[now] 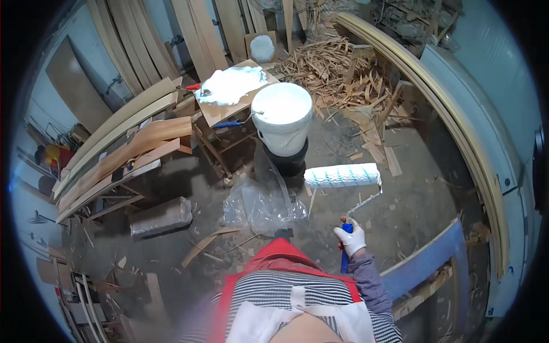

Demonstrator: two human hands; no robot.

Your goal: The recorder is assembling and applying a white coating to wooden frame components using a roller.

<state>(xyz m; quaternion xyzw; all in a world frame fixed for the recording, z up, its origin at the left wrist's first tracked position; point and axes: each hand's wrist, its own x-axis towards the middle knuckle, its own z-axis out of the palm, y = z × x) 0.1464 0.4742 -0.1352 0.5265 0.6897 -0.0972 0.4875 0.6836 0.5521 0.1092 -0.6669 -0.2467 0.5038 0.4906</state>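
Observation:
My right hand [350,236], in a white glove, grips the blue handle of a paint roller [342,175]. The roller's white sleeve with faint teal stripes is held level at chest height, just right of a white bucket [282,117] full of white glue or paint. The bucket stands on a dark bucket [286,160]. My left hand is out of view.
A board smeared white [229,86] lies on a small wooden stand behind the bucket. Curved plywood strips [120,148] are stacked at left. Crumpled clear plastic [263,203] lies on the floor. Wood scraps [337,68] pile at the back. A long curved form [457,131] runs along the right.

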